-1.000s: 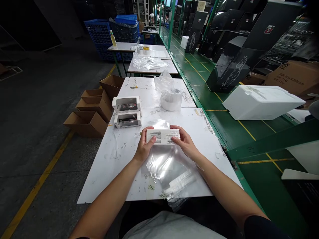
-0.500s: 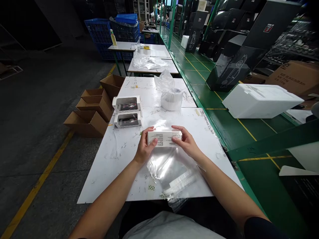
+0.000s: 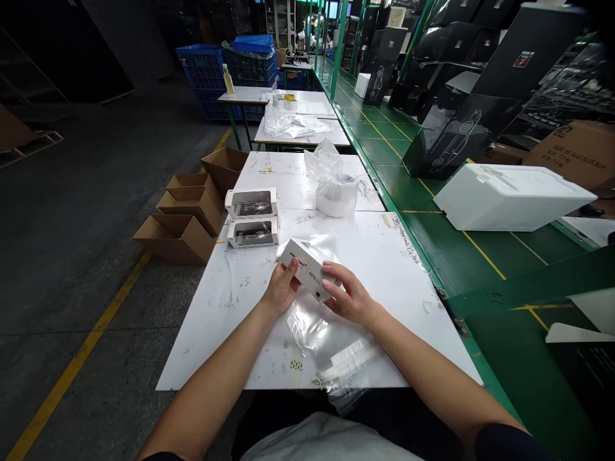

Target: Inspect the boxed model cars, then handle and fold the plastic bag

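Closed firmly around a white box point(image 3: 307, 270) (printed "MP4-23" on top): left hand point(image 3: 282, 288) and right hand point(image 3: 350, 301), one on each side. Box tilted, held just above a clear plastic bag point(image 3: 307, 326) on a white table point(image 3: 384, 256). Farther along, two windowed boxes point(image 3: 252, 218), side by side.

This is a factory packing line: beyond the white tabletop point(image 3: 398, 275) more tables point(image 3: 307, 105) run in a row, with open cardboard cartons point(image 3: 177, 240) to its left, blue plastic crates point(image 3: 204, 70) past its far end, and stacks of black product boxes point(image 3: 456, 137) to its right.
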Action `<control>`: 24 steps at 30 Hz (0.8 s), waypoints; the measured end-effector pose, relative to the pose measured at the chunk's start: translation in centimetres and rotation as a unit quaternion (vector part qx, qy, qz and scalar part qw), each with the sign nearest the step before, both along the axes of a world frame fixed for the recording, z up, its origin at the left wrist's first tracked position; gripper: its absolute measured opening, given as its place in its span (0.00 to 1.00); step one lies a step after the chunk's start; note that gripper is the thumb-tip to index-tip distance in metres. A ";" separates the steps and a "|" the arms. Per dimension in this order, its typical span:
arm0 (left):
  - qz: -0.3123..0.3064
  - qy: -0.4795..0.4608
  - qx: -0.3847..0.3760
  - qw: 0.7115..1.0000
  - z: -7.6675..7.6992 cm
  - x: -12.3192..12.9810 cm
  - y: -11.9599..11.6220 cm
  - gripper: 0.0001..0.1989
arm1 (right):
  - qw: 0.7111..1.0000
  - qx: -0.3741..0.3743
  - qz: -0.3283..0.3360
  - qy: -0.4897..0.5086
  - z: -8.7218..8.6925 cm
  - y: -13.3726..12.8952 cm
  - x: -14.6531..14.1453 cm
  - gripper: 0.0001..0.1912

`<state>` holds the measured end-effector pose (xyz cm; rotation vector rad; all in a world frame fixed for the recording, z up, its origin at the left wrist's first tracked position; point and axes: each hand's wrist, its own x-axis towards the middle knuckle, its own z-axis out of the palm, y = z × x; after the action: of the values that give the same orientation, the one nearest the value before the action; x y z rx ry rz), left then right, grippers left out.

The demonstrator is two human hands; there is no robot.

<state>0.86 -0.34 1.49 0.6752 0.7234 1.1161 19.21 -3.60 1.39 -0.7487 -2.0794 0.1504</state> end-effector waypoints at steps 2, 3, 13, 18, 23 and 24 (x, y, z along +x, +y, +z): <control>0.009 -0.015 -0.009 1.000 0.0 -0.2 0.1 0.31 | 0.999 0.014 -0.009 0.041 0.7 -0.5 -0.3 0.40; 0.021 -0.022 -0.009 1.000 -0.1 -0.3 0.1 0.31 | 0.997 -0.012 -0.021 0.073 1.0 -0.7 -0.4 0.49; -0.066 -0.073 0.016 0.995 -0.8 -1.0 -0.1 0.33 | 0.893 -0.399 0.063 0.197 1.5 -0.8 0.7 0.51; -0.120 -0.082 -0.037 0.989 -0.3 -0.9 -0.3 0.33 | 0.918 -0.357 0.071 0.154 1.4 -0.6 0.8 0.52; -0.151 -0.079 -0.064 0.983 0.0 -0.8 -0.4 0.35 | 0.947 -0.296 0.063 0.106 1.6 -0.8 1.0 0.58; -0.162 -0.073 -0.072 0.981 0.1 -0.9 -0.5 0.36 | 0.949 -0.291 0.073 0.101 1.7 -0.9 1.0 0.61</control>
<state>0.01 -0.84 1.54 0.5584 0.5385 0.7962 20.19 -4.53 3.11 -0.8774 -1.8968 0.9157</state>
